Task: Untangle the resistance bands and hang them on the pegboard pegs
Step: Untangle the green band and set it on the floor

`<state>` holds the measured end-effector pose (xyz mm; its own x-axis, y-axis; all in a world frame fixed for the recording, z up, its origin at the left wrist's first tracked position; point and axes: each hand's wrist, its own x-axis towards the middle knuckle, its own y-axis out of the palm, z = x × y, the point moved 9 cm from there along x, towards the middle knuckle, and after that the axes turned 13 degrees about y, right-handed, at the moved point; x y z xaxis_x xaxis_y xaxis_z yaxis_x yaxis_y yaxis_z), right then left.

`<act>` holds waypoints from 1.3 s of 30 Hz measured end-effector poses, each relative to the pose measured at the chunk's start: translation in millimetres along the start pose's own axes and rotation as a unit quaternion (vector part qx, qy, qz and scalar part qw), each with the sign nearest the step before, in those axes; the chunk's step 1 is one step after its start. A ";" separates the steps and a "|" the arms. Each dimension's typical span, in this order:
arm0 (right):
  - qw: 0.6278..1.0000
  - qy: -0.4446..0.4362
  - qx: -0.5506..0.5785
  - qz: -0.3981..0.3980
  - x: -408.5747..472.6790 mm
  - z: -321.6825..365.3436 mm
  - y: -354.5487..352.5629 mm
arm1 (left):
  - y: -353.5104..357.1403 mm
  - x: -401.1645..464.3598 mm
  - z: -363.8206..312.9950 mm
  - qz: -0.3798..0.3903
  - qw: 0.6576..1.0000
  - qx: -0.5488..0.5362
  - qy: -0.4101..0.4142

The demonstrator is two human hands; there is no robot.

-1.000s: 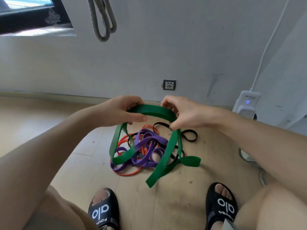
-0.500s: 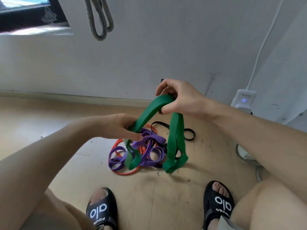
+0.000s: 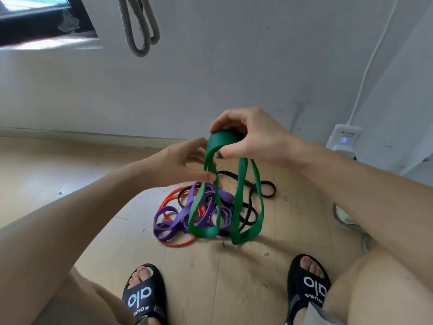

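Note:
My right hand (image 3: 255, 137) grips the top of a wide green band (image 3: 240, 202), lifted above the floor so its two loops hang down to the pile. Just left of it, my left hand (image 3: 185, 160) pinches one strand of the same green band. Below lies a tangle on the wood floor: a purple band (image 3: 174, 219), an orange band (image 3: 168, 200) and a thin black band (image 3: 267, 191). The green loops still dip among the purple coils. A grey band (image 3: 138, 26) hangs on the wall above. No pegboard shows.
My two feet in black slides (image 3: 143, 294) (image 3: 309, 285) stand close before the pile. A white plug-in device (image 3: 344, 139) with a blue light and a white cable sits at the right wall. A dark window frame (image 3: 44, 22) is at the upper left.
My right hand has raised the green band well above the floor, pulling it up out of the tangle. My left hand moved along it and now pinches a strand near the right hand.

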<state>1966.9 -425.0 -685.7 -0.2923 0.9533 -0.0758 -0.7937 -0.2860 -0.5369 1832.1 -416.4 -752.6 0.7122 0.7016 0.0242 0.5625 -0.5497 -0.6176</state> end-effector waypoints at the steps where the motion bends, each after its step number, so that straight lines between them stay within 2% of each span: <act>1: 1.000 -0.005 0.004 -0.008 0.4 0.7 -1.8 | -3.0 1.9 -6.6 -0.021 0.999 -0.024 0.019; 5: 0.999 -0.020 0.021 -0.027 0.7 3.7 -8.0 | -7.2 3.2 -22.7 -0.041 0.996 -0.040 0.063; 10: 0.999 -0.024 0.013 -0.018 -1.3 5.5 -3.4 | -9.3 6.0 -28.4 -0.046 0.995 -0.047 0.078; 14: 1.000 -0.011 -0.009 -0.010 -1.9 2.6 -3.7 | -14.1 5.0 -27.9 -0.048 0.996 -0.001 0.077; 16: 0.999 0.002 -0.051 0.012 -1.7 -2.5 0.0 | -18.6 2.9 -24.7 -0.049 0.996 0.035 0.067; 19: 0.981 0.012 -0.187 0.044 -2.4 -10.1 10.5 | -24.3 -0.4 -22.0 -0.051 0.995 0.063 0.053; 22: 0.965 0.007 -0.260 0.025 0.2 -15.1 9.4 | -28.7 -3.4 -21.4 -0.051 0.995 0.070 0.047; 24: 0.972 0.024 -0.232 0.004 1.9 -17.3 0.5 | -28.9 -4.0 -22.2 -0.043 0.996 0.069 0.044; 28: 0.996 0.031 -0.080 -0.008 -0.4 -12.0 -9.5 | -19.3 -5.5 -12.1 0.001 0.997 0.074 0.012; 32: 1.000 0.013 0.027 0.002 -4.3 1.1 -2.8 | -3.2 -4.0 -10.5 0.032 0.999 0.020 0.030; 39: 0.996 -0.002 0.093 0.011 -5.0 11.9 -1.5 | -1.5 -1.7 -11.6 0.027 0.999 0.005 0.028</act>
<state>1963.2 -430.5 -674.5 -0.3123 0.9463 -0.0832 -0.8721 -0.3204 -0.3698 1834.9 -422.0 -742.6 0.7638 0.6445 0.0350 0.5192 -0.5813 -0.6265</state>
